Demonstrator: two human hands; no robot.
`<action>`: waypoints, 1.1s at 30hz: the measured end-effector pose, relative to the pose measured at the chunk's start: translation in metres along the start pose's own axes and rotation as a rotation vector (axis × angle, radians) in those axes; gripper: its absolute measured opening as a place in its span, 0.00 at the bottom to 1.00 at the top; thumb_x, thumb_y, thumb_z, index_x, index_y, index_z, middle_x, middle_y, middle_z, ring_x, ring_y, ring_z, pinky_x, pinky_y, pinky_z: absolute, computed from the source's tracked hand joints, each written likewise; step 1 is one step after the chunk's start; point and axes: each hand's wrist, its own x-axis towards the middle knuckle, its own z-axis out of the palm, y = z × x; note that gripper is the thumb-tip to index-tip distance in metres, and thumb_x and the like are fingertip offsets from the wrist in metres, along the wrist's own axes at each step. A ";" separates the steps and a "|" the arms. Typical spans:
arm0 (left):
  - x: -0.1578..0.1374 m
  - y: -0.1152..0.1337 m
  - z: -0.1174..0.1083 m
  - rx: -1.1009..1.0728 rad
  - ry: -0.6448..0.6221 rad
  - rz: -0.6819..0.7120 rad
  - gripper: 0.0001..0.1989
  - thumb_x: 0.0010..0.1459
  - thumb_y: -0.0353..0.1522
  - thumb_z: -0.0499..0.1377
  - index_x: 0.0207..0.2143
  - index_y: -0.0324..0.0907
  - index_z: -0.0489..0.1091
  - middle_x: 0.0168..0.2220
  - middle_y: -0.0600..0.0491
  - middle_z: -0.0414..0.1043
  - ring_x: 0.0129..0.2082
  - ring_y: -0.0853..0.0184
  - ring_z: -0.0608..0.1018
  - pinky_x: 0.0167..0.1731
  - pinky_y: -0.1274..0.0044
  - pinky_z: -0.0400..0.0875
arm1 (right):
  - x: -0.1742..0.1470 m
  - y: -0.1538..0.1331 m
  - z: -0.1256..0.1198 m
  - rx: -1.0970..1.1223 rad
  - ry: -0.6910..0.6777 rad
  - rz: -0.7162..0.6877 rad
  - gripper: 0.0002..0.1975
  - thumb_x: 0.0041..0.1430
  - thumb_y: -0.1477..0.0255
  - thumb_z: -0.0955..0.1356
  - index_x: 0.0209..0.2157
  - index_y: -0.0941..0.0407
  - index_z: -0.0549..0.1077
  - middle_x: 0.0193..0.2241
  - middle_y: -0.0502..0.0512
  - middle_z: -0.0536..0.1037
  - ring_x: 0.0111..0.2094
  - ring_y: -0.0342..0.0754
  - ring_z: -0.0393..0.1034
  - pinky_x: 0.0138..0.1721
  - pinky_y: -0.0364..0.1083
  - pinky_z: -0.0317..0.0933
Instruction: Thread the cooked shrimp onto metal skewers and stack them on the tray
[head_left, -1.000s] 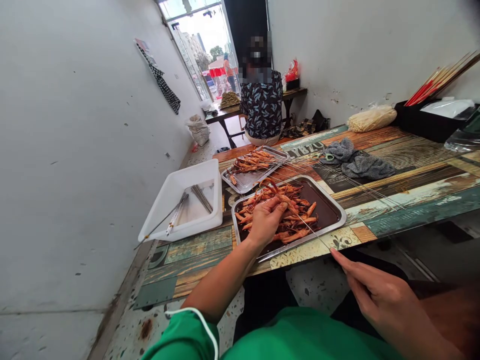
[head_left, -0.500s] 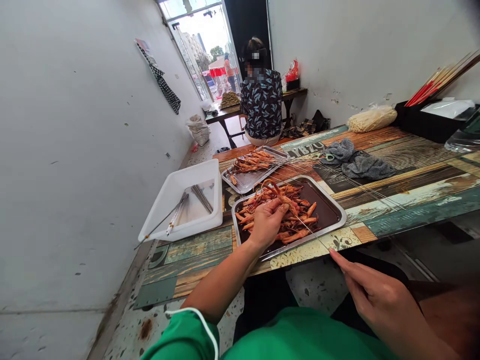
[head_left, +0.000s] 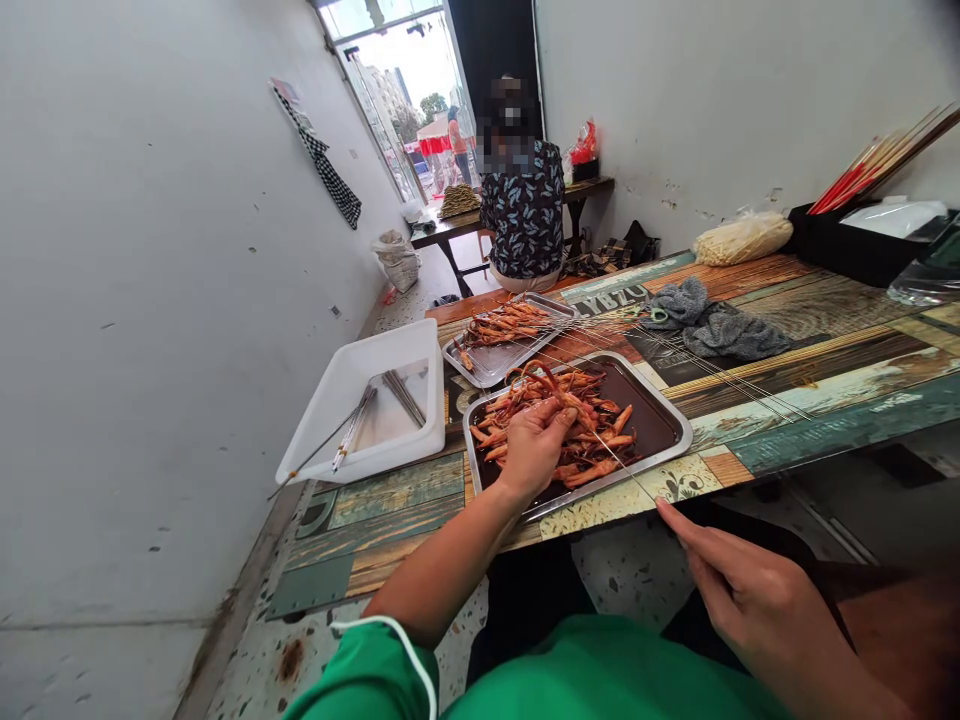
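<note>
My left hand [head_left: 534, 446] is closed in a pinch on a reddish-brown marinated meat piece [head_left: 571, 398] whose exact kind I cannot tell. It is over a metal tray [head_left: 679, 432] of similar pieces in dark liquid. A thin metal skewer [head_left: 624, 464] runs from that piece down towards my right hand [head_left: 750, 580]. My right fingers are closed on the skewer's near end, just off the table edge. Behind, a second metal tray [head_left: 491, 372] carries skewered pieces [head_left: 510, 322], their skewers pointing right.
On the left stands a white plastic tub [head_left: 322, 425] with metal skewers [head_left: 405, 397] inside. Grey cloths [head_left: 731, 332] lie right of the trays. Further back are a bag of thin sticks [head_left: 744, 238] and a black box [head_left: 840, 245]. A person [head_left: 523, 210] sits beyond the table, back turned.
My right hand has shifted very slightly left and up along the skewer line. My left hand stays in place on the meat piece.
</note>
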 end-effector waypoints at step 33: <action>-0.003 -0.001 0.001 0.079 0.002 -0.021 0.11 0.50 0.37 0.61 0.33 0.38 0.75 0.31 0.50 0.77 0.32 0.65 0.78 0.35 0.74 0.74 | 0.012 0.024 -0.008 0.396 -0.203 0.379 0.18 0.57 0.66 0.64 0.46 0.56 0.75 0.40 0.58 0.80 0.39 0.51 0.75 0.38 0.44 0.69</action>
